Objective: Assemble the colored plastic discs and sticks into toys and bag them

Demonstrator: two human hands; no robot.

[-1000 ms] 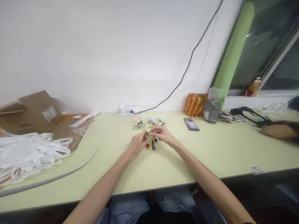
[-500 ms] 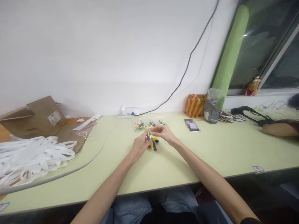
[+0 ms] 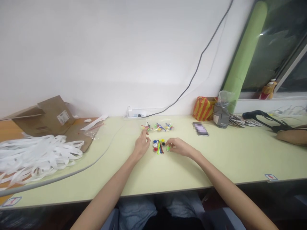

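Small round pots [image 3: 155,145] in blue, white, red, yellow and black stand in two short columns on the table. Between the columns lie several thin coloured sticks [image 3: 159,147]. My right hand [image 3: 178,147], to the right of these, pinches a small green round pot [image 3: 168,149] at table level. My left hand [image 3: 142,145] is left of the pots, its fingers partly stretched forward and apart, with nothing visible in them. Its fingertips come close to a clump of coloured sticks [image 3: 146,126] farther back. Beside that clump lie more coloured sticks [image 3: 164,126], apparently in clear bags.
A phone [image 3: 200,129], a striped bag [image 3: 203,108] and a grey bag [image 3: 221,115] are at the back right. A power strip [image 3: 134,114] sits by the wall. White strapping [image 3: 43,156], a cardboard box [image 3: 54,115] and a grey cable [image 3: 79,171] occupy the left.
My hands were together above the pots, handling a green and white piece. They have parted: the right went down rightward with the green pot, the left moved away leftward, uncovering the pots.
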